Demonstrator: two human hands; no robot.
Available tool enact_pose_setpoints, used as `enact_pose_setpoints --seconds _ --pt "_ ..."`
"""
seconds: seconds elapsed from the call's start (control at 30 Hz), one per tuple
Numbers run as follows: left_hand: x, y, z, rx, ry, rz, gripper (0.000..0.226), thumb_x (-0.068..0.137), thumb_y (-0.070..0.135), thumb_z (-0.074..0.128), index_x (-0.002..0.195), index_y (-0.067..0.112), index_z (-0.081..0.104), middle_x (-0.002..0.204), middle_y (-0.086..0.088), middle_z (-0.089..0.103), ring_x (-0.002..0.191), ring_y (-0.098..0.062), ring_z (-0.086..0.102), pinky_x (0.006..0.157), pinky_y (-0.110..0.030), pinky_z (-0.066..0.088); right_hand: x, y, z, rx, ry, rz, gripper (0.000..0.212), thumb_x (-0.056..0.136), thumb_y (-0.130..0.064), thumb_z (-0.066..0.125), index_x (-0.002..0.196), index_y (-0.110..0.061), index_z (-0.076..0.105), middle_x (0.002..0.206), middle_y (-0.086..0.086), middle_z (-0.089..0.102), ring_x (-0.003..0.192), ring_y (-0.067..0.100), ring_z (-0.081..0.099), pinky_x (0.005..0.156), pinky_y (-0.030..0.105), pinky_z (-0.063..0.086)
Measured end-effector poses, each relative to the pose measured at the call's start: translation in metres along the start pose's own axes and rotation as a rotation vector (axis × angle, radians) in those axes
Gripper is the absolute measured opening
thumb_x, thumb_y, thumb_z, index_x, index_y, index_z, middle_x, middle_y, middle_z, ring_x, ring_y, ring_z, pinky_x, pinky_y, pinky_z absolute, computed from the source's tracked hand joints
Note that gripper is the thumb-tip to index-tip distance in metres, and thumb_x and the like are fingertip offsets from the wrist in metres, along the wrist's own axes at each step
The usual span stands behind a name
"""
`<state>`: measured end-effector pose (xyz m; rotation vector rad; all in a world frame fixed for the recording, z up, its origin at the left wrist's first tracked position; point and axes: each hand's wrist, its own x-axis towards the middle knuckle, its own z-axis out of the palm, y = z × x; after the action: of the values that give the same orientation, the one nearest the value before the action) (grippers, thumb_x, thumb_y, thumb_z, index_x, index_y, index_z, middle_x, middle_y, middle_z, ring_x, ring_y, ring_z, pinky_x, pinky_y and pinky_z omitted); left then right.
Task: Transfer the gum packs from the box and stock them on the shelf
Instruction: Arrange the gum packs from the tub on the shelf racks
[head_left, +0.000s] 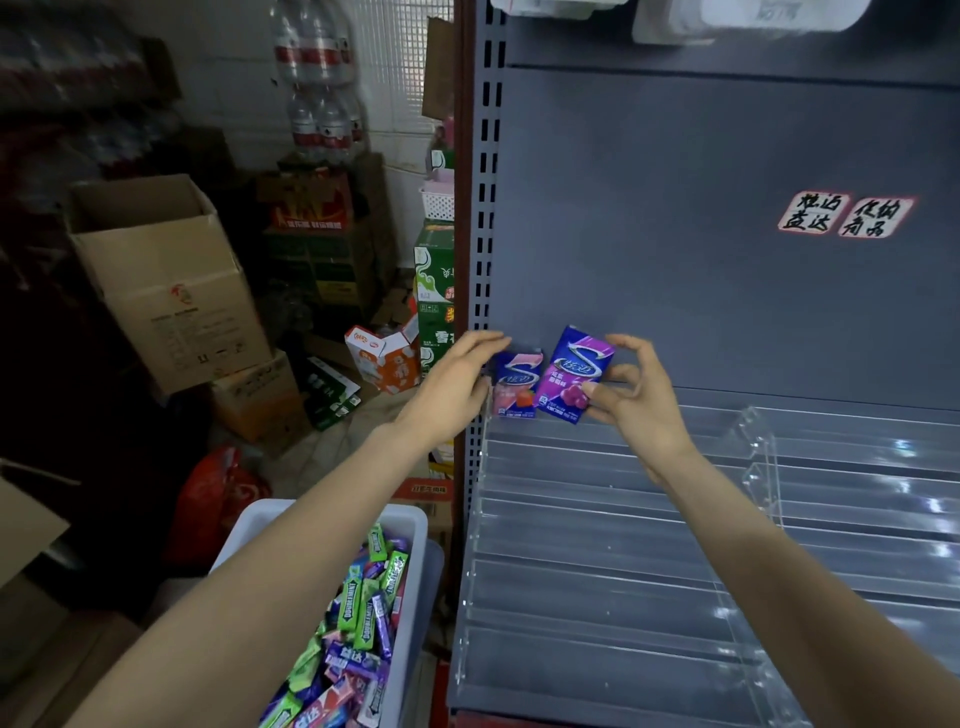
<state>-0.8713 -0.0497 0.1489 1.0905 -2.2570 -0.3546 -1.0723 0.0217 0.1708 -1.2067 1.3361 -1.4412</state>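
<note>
A purple gum pack (574, 374) is tilted at the back left of the clear stepped shelf rack (623, 519), pinched at its right edge by my right hand (631, 395). Beside it on the left stands a pink-and-blue gum pack (516, 384) on the rack's top step. My left hand (457, 384) reaches to that pack's left edge with straight fingers touching it. Bottom left, a white plastic box (260, 519) holds several green, purple and pink gum packs (358, 623).
The grey metal shelf back panel (701, 234) carries two handwritten labels (844, 213). A clear divider (758, 447) stands on the rack at right. Cardboard boxes (171, 280), drink cartons and bottled water stacks fill the floor at left.
</note>
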Motion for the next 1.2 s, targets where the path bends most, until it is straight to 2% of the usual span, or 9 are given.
enact_pose_setpoints --seconds 0.07,0.17,0.33,0.47,0.57,0.7,0.87,1.03,1.2 --pt "-0.002 0.000 0.000 -0.055 -0.042 -0.037 0.047 0.096 0.000 0.046 0.140 0.013 0.043 0.144 -0.001 0.033 0.126 0.004 0.022 0.077 0.013 0.028 0.004 0.004 0.008 -0.024 0.001 -0.028 0.037 0.087 0.005 0.058 0.111 -0.019 0.042 0.097 0.000 0.057 0.085 0.009 0.061 0.065 0.021 0.057" --pt "-0.002 0.001 0.000 -0.128 -0.073 -0.098 0.049 0.095 -0.001 0.046 0.141 0.014 0.041 0.143 -0.004 0.035 0.129 -0.004 0.030 0.076 0.012 0.029 0.009 0.009 0.022 -0.170 0.001 -0.136 0.035 0.086 0.004 0.059 0.108 -0.018 0.044 0.097 -0.003 0.058 0.080 0.005 0.059 0.068 0.019 0.054" --pt "-0.002 0.012 0.002 -0.430 0.011 -0.300 0.045 0.098 0.006 0.043 0.142 0.015 0.040 0.139 -0.006 0.046 0.121 -0.009 0.047 0.080 -0.015 0.048 0.014 0.024 0.041 -0.359 0.063 -0.195 0.033 0.086 0.001 0.061 0.115 -0.010 0.051 0.102 -0.003 0.059 0.086 0.006 0.057 0.067 0.000 0.042" --pt "-0.004 0.018 0.003 -0.597 0.066 -0.388 0.043 0.099 0.005 0.043 0.141 0.013 0.041 0.134 -0.005 0.051 0.115 -0.005 0.046 0.087 -0.023 0.049 0.015 0.041 0.047 -0.522 0.152 -0.193 0.034 0.085 0.001 0.062 0.117 -0.009 0.055 0.112 0.007 0.056 0.092 0.009 0.054 0.084 0.010 0.039" --pt "-0.006 0.021 0.004 -0.601 0.060 -0.403 0.044 0.098 0.006 0.044 0.141 0.013 0.041 0.123 0.003 0.053 0.109 0.000 0.047 0.079 -0.012 0.049 0.015 0.043 0.050 -0.544 0.164 -0.143 0.030 0.086 -0.002 0.062 0.116 -0.007 0.057 0.107 0.008 0.062 0.088 0.011 0.055 0.087 0.024 0.047" --pt "-0.006 0.023 0.005 -0.596 0.066 -0.424 0.044 0.098 0.010 0.047 0.141 0.017 0.042 0.117 0.005 0.051 0.087 0.003 0.054 0.070 -0.012 0.052 0.015 0.040 0.055 -0.531 0.144 -0.112 0.029 0.087 -0.005 0.063 0.114 -0.003 0.056 0.105 0.009 0.062 0.087 0.012 0.056 0.078 0.019 0.043" --pt "-0.005 0.025 0.004 -0.502 0.081 -0.393 0.044 0.096 0.008 0.051 0.139 0.014 0.045 0.126 -0.003 0.056 0.100 -0.005 0.054 0.075 -0.018 0.052 0.019 0.043 0.054 -0.607 0.141 -0.081 0.014 0.087 -0.009 0.064 0.099 -0.007 0.056 0.105 0.012 0.062 0.083 0.013 0.057 0.071 0.017 0.040" --pt "-0.007 0.027 0.007 -0.380 0.161 -0.357 0.040 0.091 0.007 0.058 0.131 0.010 0.051 0.124 -0.006 0.060 0.104 -0.006 0.053 0.085 -0.024 0.050 0.012 0.034 0.050 -0.636 0.137 -0.098 0.032 0.085 -0.013 0.067 0.113 -0.005 0.053 0.114 0.010 0.055 0.090 0.009 0.049 0.078 0.015 0.038" --pt "-0.017 0.024 0.002 -0.376 0.218 -0.398 0.036 0.091 0.016 0.061 0.126 0.015 0.054 0.113 0.005 0.058 0.095 -0.002 0.054 0.068 -0.008 0.044 -0.005 0.022 0.050 -0.642 0.184 -0.191 0.034 0.085 -0.014 0.067 0.115 -0.009 0.051 0.114 0.005 0.053 0.092 0.009 0.048 0.081 0.020 0.040"
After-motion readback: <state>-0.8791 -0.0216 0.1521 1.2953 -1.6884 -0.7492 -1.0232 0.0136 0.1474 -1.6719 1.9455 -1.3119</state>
